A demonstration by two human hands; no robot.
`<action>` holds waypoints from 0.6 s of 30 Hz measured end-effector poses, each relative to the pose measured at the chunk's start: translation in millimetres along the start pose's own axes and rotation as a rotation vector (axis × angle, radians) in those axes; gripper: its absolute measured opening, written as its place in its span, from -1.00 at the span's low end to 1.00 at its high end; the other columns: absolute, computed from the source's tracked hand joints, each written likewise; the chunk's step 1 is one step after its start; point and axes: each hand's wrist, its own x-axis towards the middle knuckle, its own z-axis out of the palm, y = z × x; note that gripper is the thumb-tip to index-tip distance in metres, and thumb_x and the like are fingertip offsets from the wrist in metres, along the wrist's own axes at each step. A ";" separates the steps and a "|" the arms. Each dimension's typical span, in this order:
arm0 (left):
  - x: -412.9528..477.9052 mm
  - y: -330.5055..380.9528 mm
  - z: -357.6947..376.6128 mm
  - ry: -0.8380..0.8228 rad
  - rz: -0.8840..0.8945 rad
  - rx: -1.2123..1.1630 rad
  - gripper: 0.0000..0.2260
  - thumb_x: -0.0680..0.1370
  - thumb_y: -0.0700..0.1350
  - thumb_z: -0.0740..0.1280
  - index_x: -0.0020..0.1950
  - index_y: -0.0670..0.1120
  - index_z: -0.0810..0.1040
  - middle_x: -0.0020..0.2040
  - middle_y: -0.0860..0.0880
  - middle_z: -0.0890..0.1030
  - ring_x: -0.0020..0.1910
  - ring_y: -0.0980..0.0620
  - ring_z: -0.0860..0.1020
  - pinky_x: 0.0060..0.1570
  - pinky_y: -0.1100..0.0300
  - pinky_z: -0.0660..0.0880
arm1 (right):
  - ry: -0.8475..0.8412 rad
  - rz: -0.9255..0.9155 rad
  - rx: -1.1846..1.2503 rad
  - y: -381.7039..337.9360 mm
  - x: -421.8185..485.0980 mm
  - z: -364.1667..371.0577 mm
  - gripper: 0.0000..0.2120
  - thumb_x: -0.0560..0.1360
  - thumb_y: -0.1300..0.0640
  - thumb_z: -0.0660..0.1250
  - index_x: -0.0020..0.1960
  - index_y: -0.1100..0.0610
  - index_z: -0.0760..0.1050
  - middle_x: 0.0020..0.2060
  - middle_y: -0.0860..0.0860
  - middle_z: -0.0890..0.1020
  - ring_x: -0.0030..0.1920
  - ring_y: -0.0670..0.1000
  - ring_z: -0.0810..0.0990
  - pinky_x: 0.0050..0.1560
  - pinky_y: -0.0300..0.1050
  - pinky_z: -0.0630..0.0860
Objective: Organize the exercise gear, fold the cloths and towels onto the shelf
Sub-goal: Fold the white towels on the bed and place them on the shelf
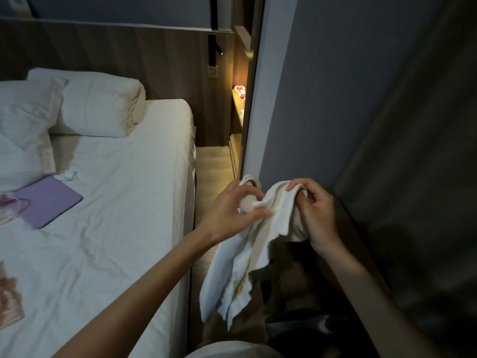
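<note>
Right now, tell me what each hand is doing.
Left hand: pinching the white towel near its top edge.
Right hand: fingers curled round the towel's other top corner.

The towel (278,215) at lower centre is white cloth, matt, with a slightly rough pile. The sheet (124,215) on the left is also white cloth, smooth but creased. The headboard (103,52) at the top and the floor (211,164) look like matt, grained wood. The purple cover (49,202) at left is smooth.

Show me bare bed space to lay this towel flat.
Widest: the sheet between the pillows, the purple pad and the bed's right edge. Also bare below the pad, right of the pink item. The left side is crowded.
</note>
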 end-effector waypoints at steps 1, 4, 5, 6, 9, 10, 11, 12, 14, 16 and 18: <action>0.6 0.2 1.1 0.020 -0.003 0.003 -0.77 0.47 0.08 0.41 0.09 0.07 0.56 0.06 0.08 0.49 0.03 0.13 0.48 0.01 0.23 0.51 | -0.002 0.002 -0.006 0.1 0.1 0.7 -0.74 0.50 0.38 0.21 -0.20 0.08 0.52 -0.26 -0.18 0.61 -0.15 -0.20 0.57 -0.09 -0.39 0.45; 3.7 -0.1 1.9 0.066 -0.011 -0.051 -0.90 0.54 -0.01 0.35 -0.03 -0.02 0.53 -0.04 0.03 0.49 -0.07 0.07 0.49 -0.14 0.26 0.44 | 0.012 0.016 -0.028 1.3 0.0 2.2 -0.72 0.50 0.38 0.18 -0.22 0.06 0.50 -0.28 -0.19 0.58 -0.19 -0.23 0.54 -0.13 -0.43 0.43; 4.5 -0.6 1.5 0.049 -0.015 -0.077 -0.90 0.56 -0.05 0.33 -0.05 -0.06 0.51 -0.06 -0.01 0.49 -0.10 0.03 0.48 -0.17 0.26 0.42 | 0.008 0.024 -0.043 1.2 0.7 2.3 -0.72 0.51 0.37 0.18 -0.22 0.06 0.50 -0.29 -0.18 0.57 -0.20 -0.24 0.53 -0.14 -0.45 0.42; 5.6 -1.0 1.2 0.022 -0.022 -0.104 -0.89 0.57 -0.08 0.31 -0.05 -0.11 0.48 -0.07 -0.06 0.49 -0.11 -0.02 0.48 -0.19 0.23 0.42 | -0.007 0.037 -0.065 1.1 2.0 2.4 -0.72 0.52 0.38 0.18 -0.22 0.06 0.49 -0.29 -0.17 0.57 -0.21 -0.24 0.53 -0.16 -0.46 0.41; 8.3 -1.0 0.8 -0.054 -0.045 -0.142 -0.89 0.59 -0.14 0.28 -0.05 -0.17 0.43 -0.10 -0.10 0.49 -0.15 -0.08 0.47 -0.20 0.10 0.43 | -0.028 0.082 -0.158 2.4 6.7 1.7 -0.73 0.51 0.40 0.20 -0.24 0.09 0.47 -0.25 0.00 0.54 -0.21 -0.16 0.51 -0.17 -0.46 0.40; 9.5 -0.5 1.5 -0.064 -0.053 -0.157 -0.90 0.58 -0.14 0.29 -0.06 -0.16 0.43 -0.12 -0.07 0.49 -0.17 -0.02 0.46 -0.20 0.11 0.43 | -0.018 0.089 -0.189 3.5 8.2 0.9 -0.73 0.50 0.41 0.20 -0.24 0.10 0.46 -0.24 0.03 0.53 -0.20 -0.12 0.50 -0.17 -0.45 0.39; 10.6 0.4 2.4 -0.063 -0.067 -0.190 -0.91 0.58 -0.15 0.30 -0.07 -0.15 0.44 -0.14 -0.05 0.49 -0.19 0.03 0.46 -0.19 0.12 0.43 | -0.009 0.098 -0.219 4.7 9.7 -0.4 -0.74 0.50 0.41 0.20 -0.24 0.10 0.45 -0.24 0.03 0.51 -0.19 -0.09 0.50 -0.17 -0.45 0.38; 11.4 1.0 4.0 -0.047 -0.089 -0.239 -0.90 0.57 -0.16 0.32 -0.07 -0.17 0.45 -0.15 -0.06 0.50 -0.19 0.04 0.46 -0.18 0.12 0.44 | -0.005 0.102 -0.257 5.6 11.1 -1.4 -0.75 0.50 0.39 0.20 -0.23 0.10 0.45 -0.22 0.02 0.50 -0.18 -0.09 0.49 -0.18 -0.44 0.37; 13.6 1.5 7.3 0.032 -0.152 -0.351 -0.88 0.55 -0.19 0.34 -0.05 -0.23 0.46 -0.13 -0.19 0.52 -0.16 -0.06 0.47 -0.15 0.05 0.44 | -0.009 0.066 -0.387 8.5 13.2 -3.5 -0.81 0.51 0.29 0.17 -0.23 0.11 0.43 -0.18 -0.01 0.45 -0.16 -0.08 0.43 -0.15 -0.39 0.31; 15.8 2.4 7.5 0.127 -0.211 -0.480 -0.85 0.53 -0.22 0.36 0.00 -0.28 0.46 -0.08 -0.26 0.53 -0.12 -0.10 0.49 -0.12 0.04 0.46 | 0.018 -0.038 -0.586 11.2 13.3 -4.7 -0.84 0.45 0.15 0.10 -0.25 0.11 0.42 -0.13 -0.04 0.41 -0.14 -0.10 0.28 -0.14 -0.37 0.21; 19.6 4.7 4.8 0.160 -0.241 -0.616 -0.80 0.52 -0.23 0.37 0.09 -0.23 0.44 -0.08 -0.14 0.60 -0.14 -0.01 0.58 -0.12 0.14 0.54 | 0.073 -0.125 -0.740 12.7 11.6 -6.6 -0.82 0.39 0.07 0.06 -0.29 0.09 0.39 -0.15 -0.06 0.40 -0.13 -0.14 0.19 -0.14 -0.29 0.16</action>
